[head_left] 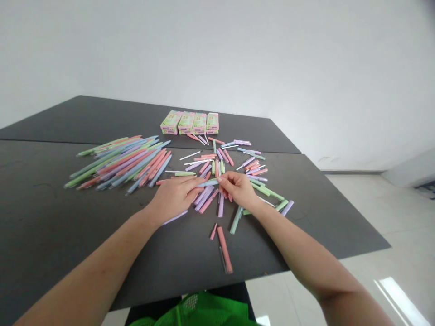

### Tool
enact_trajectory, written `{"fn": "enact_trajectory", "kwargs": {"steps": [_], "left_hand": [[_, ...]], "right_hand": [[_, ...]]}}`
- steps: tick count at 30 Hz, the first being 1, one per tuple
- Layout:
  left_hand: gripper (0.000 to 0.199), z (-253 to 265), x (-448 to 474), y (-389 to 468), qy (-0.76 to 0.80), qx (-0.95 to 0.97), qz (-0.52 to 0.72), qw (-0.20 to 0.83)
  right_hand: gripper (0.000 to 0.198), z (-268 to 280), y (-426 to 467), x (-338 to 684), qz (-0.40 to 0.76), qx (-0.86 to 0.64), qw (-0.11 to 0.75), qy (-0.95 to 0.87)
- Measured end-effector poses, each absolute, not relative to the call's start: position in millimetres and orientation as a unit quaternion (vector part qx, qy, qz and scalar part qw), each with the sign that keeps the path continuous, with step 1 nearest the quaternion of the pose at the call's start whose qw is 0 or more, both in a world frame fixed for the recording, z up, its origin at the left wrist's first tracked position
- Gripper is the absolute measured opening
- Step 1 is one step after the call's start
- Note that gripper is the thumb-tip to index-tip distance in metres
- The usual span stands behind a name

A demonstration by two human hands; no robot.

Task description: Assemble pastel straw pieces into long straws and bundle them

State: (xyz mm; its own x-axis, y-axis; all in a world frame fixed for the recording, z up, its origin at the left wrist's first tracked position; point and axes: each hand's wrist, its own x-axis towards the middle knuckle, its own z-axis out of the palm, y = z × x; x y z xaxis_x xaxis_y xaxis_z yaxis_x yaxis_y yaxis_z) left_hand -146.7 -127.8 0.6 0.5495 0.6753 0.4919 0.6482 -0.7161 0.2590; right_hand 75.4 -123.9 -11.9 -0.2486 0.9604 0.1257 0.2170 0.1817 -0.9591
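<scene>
Over the middle of the table, my left hand [176,197] and my right hand [240,189] hold a light blue pen [208,182] level between them. My left fingers wrap its left part, while my right thumb and fingers pinch its right end, whose tip they hide. Loose pen parts lie all around beneath and beyond my hands: purple barrels [204,198], green barrels [265,189] and thin white refills [190,155]. Closer to me are a pink barrel [224,249] with a clear clip piece beside it and a small pink tip piece [213,231].
To the left lies a heap of whole-looking pens [129,163] in green, blue, pink and purple. Several pink-and-green boxes [186,123] stand in a row at the back of the dark table [81,253]. A white wall [217,54] rises behind it.
</scene>
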Motion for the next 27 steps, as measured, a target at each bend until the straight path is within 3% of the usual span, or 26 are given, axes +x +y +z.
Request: {"fn": "enact_trajectory", "kwargs": {"steps": [8,12,17,27], "left_hand": [[0.03,3,-146,-129,0.375,0.886,0.274,0.013],[0.03,2,-150,-126,0.383,0.882,0.274,0.023],[0.03,-1,-150,-125,0.383,0.88,0.279,0.021],[0.028,4,-144,-129,0.379,0.883,0.275,0.012]], "right_hand": [[0.049,-8,-125,77,0.428,-0.47,0.371,-0.677],[0.035,-2,-125,78,0.505,-0.397,0.391,-0.659],[0.032,-6,-122,79,0.486,-0.392,0.418,-0.661],[0.053,-11,-121,80,0.467,-0.458,0.342,-0.675]]}}
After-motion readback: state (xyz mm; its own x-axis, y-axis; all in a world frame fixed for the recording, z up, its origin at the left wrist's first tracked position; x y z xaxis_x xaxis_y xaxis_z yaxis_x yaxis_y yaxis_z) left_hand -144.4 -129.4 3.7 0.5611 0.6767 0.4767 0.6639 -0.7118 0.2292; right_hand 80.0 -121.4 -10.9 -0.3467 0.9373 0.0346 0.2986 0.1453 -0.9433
